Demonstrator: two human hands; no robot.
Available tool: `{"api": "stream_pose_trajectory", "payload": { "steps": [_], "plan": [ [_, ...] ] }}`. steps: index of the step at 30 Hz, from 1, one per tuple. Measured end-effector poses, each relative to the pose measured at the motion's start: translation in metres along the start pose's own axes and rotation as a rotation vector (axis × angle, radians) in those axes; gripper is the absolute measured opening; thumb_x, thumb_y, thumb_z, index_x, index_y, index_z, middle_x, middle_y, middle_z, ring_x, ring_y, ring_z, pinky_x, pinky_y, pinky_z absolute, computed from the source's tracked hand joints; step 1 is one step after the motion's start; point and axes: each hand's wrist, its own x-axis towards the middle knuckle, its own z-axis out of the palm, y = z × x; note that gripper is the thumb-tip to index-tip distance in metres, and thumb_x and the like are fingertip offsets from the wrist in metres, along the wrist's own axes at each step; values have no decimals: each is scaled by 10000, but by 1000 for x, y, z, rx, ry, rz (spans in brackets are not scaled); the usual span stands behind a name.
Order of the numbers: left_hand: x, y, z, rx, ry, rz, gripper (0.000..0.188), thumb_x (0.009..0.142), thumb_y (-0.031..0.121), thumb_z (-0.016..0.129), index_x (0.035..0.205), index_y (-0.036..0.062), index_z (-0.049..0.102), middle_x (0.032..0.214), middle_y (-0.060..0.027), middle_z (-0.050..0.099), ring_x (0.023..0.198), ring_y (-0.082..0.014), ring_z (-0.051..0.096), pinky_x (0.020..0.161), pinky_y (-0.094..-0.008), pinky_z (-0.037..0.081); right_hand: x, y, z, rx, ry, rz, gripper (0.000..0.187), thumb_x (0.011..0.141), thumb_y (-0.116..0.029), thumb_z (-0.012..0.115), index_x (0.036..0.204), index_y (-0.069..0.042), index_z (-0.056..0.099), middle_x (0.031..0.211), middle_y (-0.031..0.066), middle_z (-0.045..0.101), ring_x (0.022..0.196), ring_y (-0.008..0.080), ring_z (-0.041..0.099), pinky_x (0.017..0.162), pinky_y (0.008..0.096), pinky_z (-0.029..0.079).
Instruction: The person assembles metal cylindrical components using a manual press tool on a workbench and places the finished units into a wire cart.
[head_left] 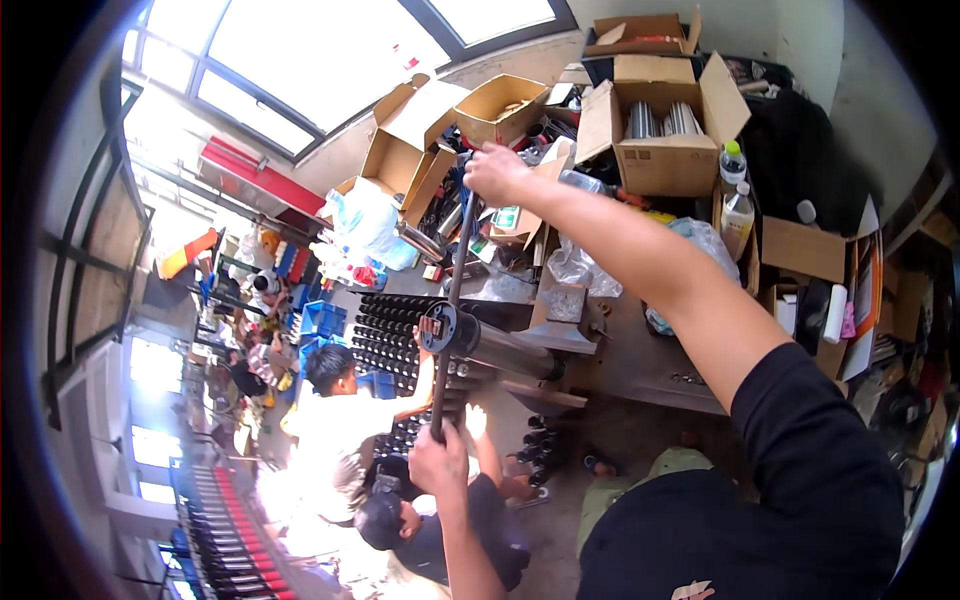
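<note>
A long dark bar (464, 240) runs across the black end of a metal cylinder (503, 350). My right hand (497, 175) is closed around the bar's far end, with the arm stretched out over the bench. Closer to me, my left hand (438, 460) grips the other end, below the cylinder. The cylinder lies sideways and appears held at a grey vise (562, 335) on the bench edge. How the bar engages the cylinder's end is not clear.
A cluttered workbench (660, 365) carries an open carton (665, 150), bottles (738, 215), plastic bags and tools. Left of the cylinder, a person in white (345, 420) reaches toward its end; another in a dark cap (385, 520) is close to my left arm. Rows of black parts (385, 330) stand behind.
</note>
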Motion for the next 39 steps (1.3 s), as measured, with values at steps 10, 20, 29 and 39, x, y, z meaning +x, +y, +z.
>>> {"api": "stream_pose_trajectory", "payload": {
  "steps": [10,20,29,39],
  "plan": [
    [91,26,1,621,440,251,317,879,382,589,739,98,622,733,-143,708,658,-397,692,570,-514,529,-96,1,88,449,2,449,239,841,-261,692,1048,-180,780,1109,40,741,1090,200,688,929,366,486],
    [219,-3,67,-42,445,793,277,918,274,612,729,82,549,669,-160,545,589,-355,550,552,-448,411,-317,-64,-24,372,14,481,140,853,-197,654,791,-207,780,743,-35,714,808,151,719,581,294,499],
    [209,11,89,-215,683,674,260,863,239,629,668,79,567,665,-88,581,647,-308,572,607,-442,431,-228,-2,-21,1185,-822,-75,502,868,-492,675,616,-59,638,540,35,561,492,177,533,515,349,426],
    [277,101,103,-948,797,1279,267,889,202,623,719,18,532,623,-109,463,556,-265,475,525,-364,373,-330,-228,-49,1715,-620,636,383,945,-302,694,667,-44,637,565,-29,519,550,66,477,523,292,387]
  ]
}}
